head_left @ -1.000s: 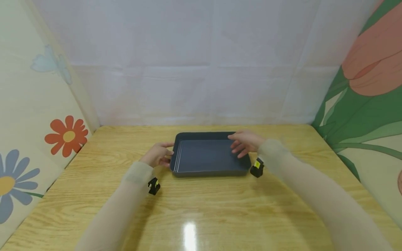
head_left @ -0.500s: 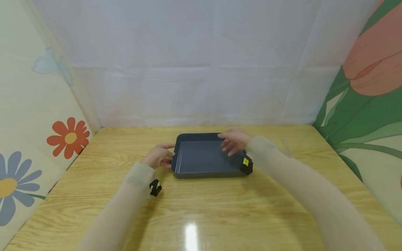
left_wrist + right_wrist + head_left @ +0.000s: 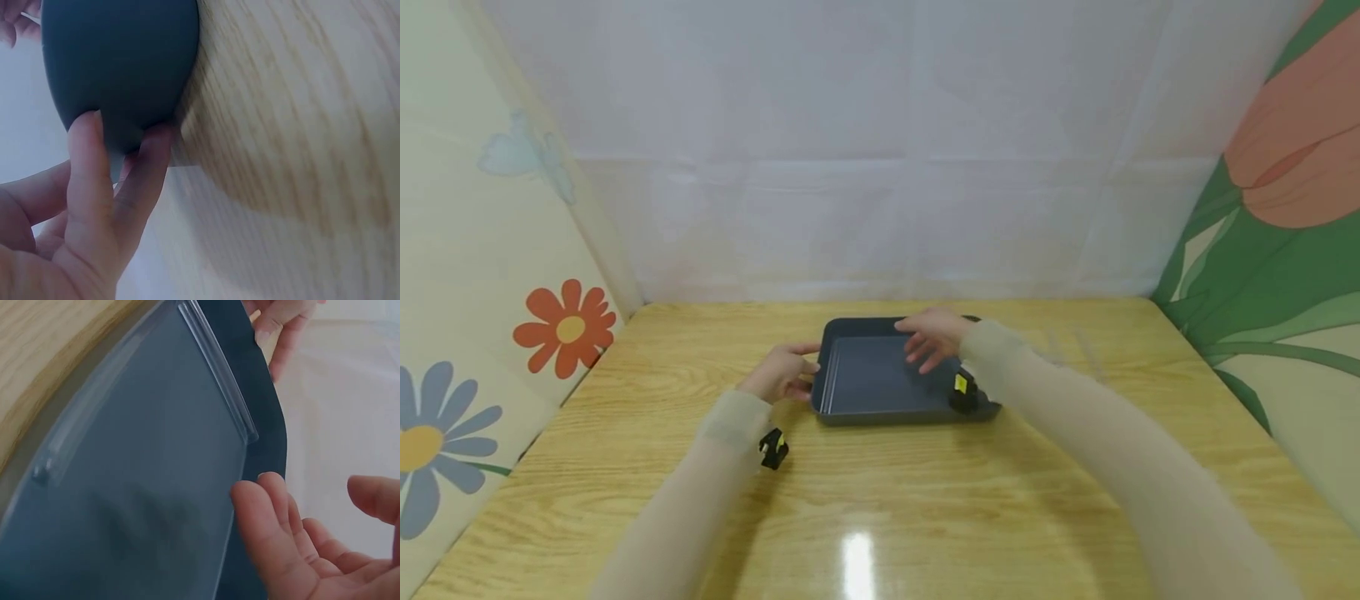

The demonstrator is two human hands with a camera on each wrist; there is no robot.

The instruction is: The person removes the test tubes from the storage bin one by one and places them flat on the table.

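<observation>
A dark baking tray (image 3: 872,375) sits on the wooden table. My left hand (image 3: 782,372) holds its left end, with the thumb at the rim and fingertips against the outer wall in the left wrist view. Over the tray's right half hovers my right hand (image 3: 934,335), fingers loosely bent and holding nothing; its shadow falls on the tray floor. A clear, glossy strip (image 3: 219,372) lies inside along the tray's left end. Another clear strip (image 3: 94,400) shows along the tray's front side in the right wrist view.
Two faint, see-through strips (image 3: 1090,356) lie on the table (image 3: 880,492) right of the tray, partly behind my right forearm. A white cloth (image 3: 850,225) hangs at the back. Flower-printed panels (image 3: 565,329) stand at both sides.
My right hand has moved left across the tray, from its right end toward the middle. The left hand keeps its hold on the left end. The see-through strips have come into clearer view.
</observation>
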